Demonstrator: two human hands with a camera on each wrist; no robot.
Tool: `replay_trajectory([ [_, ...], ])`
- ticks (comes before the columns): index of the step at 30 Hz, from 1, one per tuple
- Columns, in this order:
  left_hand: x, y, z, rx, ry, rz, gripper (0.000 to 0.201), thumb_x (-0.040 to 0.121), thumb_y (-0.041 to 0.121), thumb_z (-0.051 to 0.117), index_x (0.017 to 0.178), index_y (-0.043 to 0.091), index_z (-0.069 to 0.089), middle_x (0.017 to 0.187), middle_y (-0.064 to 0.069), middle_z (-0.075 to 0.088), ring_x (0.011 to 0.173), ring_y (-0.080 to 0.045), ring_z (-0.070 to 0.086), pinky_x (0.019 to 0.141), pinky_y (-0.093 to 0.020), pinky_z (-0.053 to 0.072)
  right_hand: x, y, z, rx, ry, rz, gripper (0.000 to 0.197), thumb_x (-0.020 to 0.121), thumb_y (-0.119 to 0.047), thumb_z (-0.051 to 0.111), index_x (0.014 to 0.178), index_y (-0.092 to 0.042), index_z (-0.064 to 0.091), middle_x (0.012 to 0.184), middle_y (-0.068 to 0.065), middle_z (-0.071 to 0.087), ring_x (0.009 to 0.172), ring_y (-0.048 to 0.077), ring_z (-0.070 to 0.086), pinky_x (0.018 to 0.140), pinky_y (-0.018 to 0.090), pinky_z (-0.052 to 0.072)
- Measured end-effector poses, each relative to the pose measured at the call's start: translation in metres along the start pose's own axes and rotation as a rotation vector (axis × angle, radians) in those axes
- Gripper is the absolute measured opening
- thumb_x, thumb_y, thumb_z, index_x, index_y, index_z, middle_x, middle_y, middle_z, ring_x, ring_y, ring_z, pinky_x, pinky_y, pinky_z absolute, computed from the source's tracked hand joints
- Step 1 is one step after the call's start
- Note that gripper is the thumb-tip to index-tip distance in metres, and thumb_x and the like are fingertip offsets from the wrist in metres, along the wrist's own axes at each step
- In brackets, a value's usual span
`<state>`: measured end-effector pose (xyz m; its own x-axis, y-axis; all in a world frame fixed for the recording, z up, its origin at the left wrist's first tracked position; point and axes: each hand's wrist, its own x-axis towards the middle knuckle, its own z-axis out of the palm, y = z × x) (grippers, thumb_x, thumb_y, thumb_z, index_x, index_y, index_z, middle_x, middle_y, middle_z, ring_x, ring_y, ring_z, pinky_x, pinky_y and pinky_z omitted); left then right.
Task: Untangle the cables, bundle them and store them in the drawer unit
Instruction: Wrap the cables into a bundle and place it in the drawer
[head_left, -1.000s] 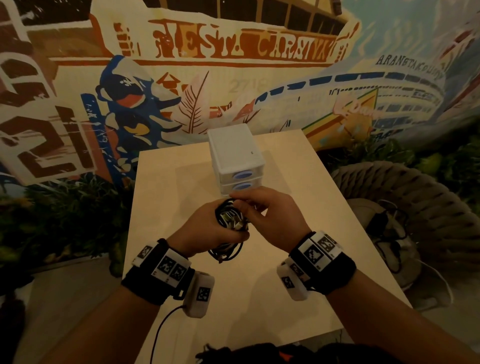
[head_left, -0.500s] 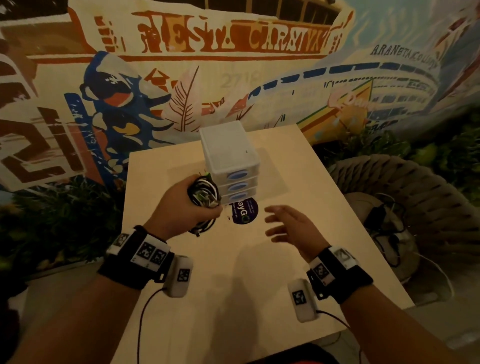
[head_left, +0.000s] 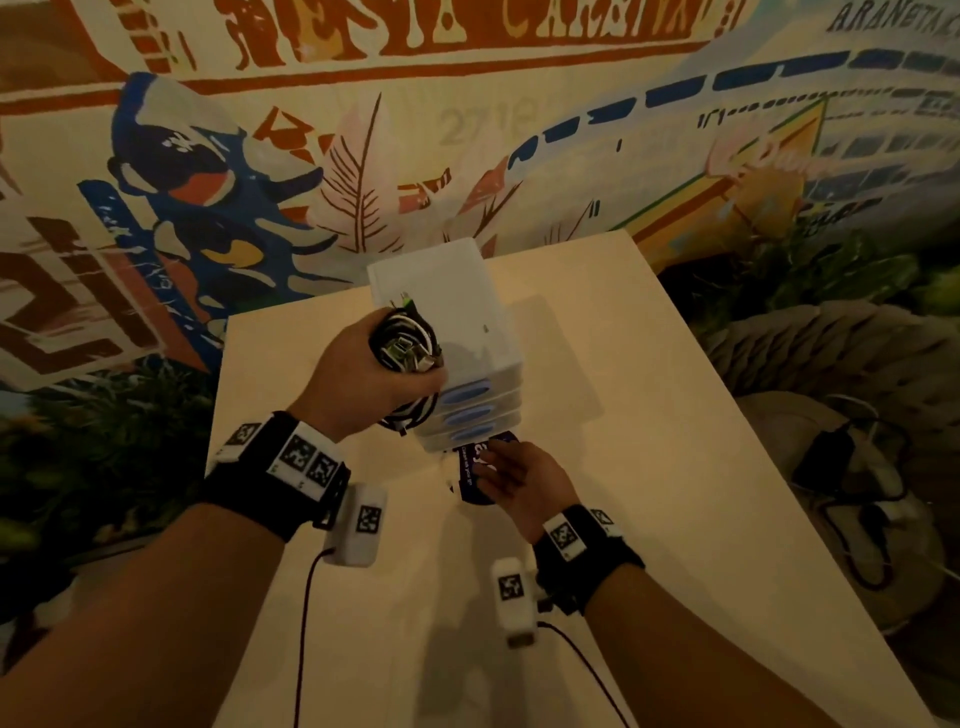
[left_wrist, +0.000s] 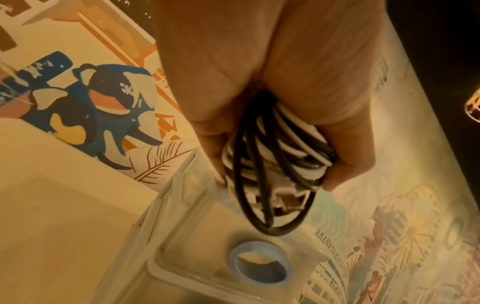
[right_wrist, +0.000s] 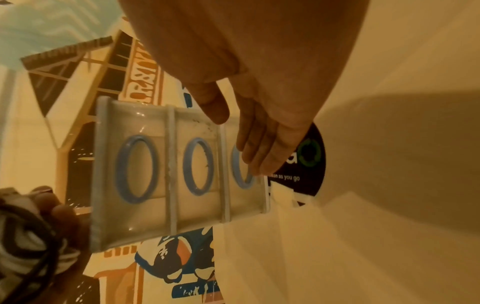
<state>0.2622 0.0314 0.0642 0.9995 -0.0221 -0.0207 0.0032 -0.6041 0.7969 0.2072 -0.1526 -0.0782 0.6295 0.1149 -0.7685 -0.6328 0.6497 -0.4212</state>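
The cable bundle (head_left: 408, 347), black and white loops, is gripped in the curled left hand (head_left: 363, 384) and held above the top front edge of the drawer unit (head_left: 457, 332), which stands on the bench (head_left: 649, 467). All three drawers are seen closed. The right hand (head_left: 519, 475) is nearer the bottom drawer handle (right_wrist: 241, 166), fingers (right_wrist: 262, 152) straight, holding nothing. The drawers would pull toward the person.

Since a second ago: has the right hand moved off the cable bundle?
Yes. The right hand left the cable bundle, held by the left hand, and now reaches, fingers straight, to the bottom of the drawer unit.
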Motion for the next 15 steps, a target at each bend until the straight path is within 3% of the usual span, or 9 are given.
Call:
replay_trajectory([
  [3,0.01,-0.003,0.008,0.026,-0.035,0.008,0.072,0.052,0.056,0.083,0.115,0.025,0.067,0.103,0.012,0.072,0.095,-0.001,0.067,0.085,-0.018,0.051,0.022,0.004,0.012,0.016,0.04,0.022,0.019,0.098,-0.011,0.058,0.107,0.001,0.07,0.105,0.019,0.069,0.089,0.034,0.067,0.073,0.04,0.057],
  [5,0.014,-0.003,0.01,0.073,-0.068,0.015,0.072,0.052,0.06,0.08,0.116,0.028,0.067,0.103,0.012,0.073,0.097,-0.003,0.067,0.087,-0.021,0.051,0.031,0.007,0.018,0.05,0.042,0.018,0.016,0.099,-0.011,0.057,0.103,-0.002,0.071,0.102,0.016,0.071,0.092,0.032,0.067,0.08,0.04,0.057],
  [8,0.017,-0.003,0.014,0.022,-0.118,-0.014,0.053,0.065,0.036,0.092,0.111,0.024,0.07,0.099,0.009,0.074,0.092,-0.002,0.068,0.084,-0.021,0.054,0.038,0.013,0.023,0.168,-0.018,0.001,0.02,0.101,-0.011,0.055,0.113,-0.004,0.069,0.107,0.015,0.072,0.103,0.033,0.068,0.094,0.042,0.055],
  [10,0.019,-0.004,0.016,-0.01,-0.119,-0.03,0.045,0.071,0.023,0.092,0.111,0.019,0.07,0.098,0.008,0.074,0.09,0.0,0.069,0.08,-0.014,0.053,0.042,0.016,0.026,0.261,-0.04,-0.001,0.024,0.103,-0.012,0.054,0.12,-0.003,0.067,0.113,0.017,0.07,0.105,0.034,0.067,0.091,0.04,0.056],
  [12,0.021,-0.006,0.016,-0.052,-0.116,-0.043,0.044,0.073,0.018,0.09,0.112,0.016,0.071,0.097,0.008,0.075,0.089,0.001,0.069,0.075,-0.009,0.052,0.045,0.019,0.028,0.313,-0.043,-0.02,0.024,0.104,-0.012,0.053,0.122,-0.003,0.066,0.114,0.018,0.07,0.106,0.034,0.066,0.087,0.038,0.056],
  [15,0.021,-0.006,0.015,-0.07,-0.118,-0.056,0.042,0.073,0.019,0.09,0.111,0.018,0.071,0.095,0.007,0.075,0.089,0.0,0.07,0.077,-0.011,0.053,0.048,0.023,0.03,0.293,-0.03,-0.063,0.023,0.104,-0.015,0.054,0.122,-0.007,0.067,0.115,0.015,0.071,0.106,0.031,0.068,0.083,0.036,0.057],
])
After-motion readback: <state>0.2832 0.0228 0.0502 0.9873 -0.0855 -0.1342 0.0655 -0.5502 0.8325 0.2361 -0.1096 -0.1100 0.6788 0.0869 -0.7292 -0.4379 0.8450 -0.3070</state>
